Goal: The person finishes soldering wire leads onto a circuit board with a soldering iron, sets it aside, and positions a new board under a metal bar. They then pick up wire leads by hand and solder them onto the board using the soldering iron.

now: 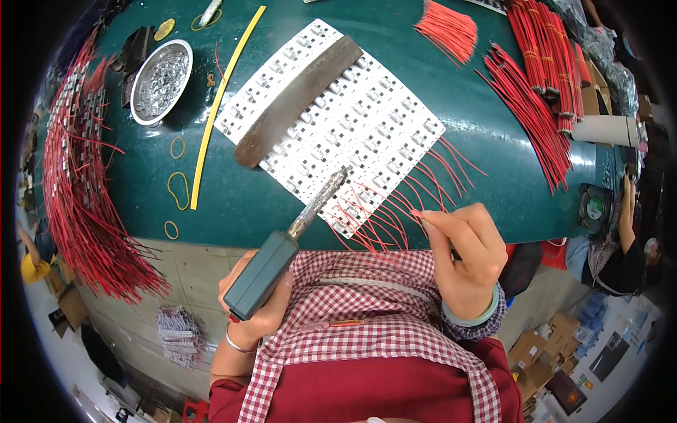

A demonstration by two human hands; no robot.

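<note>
A: What are your hands holding?

B: Your left hand (257, 299) grips the soldering iron (285, 247), its tip at the white LED panel (331, 120). Your right hand (465, 257) pinches a red wire (423, 211) at the panel's five o'clock edge.

A: And beyond?

B: A rusty metal bar (296, 99) lies across the panel; a solder dish (162, 81) sits at ten o'clock.

On the bench (437, 127) a sheet of small circuit boards (352, 134) lies in the middle, a metal bar (296, 99) across it. A bowl (161, 81) sits far left, wire bundles (543, 77) far right, a soldering iron (282, 247) at the near edge.
</note>
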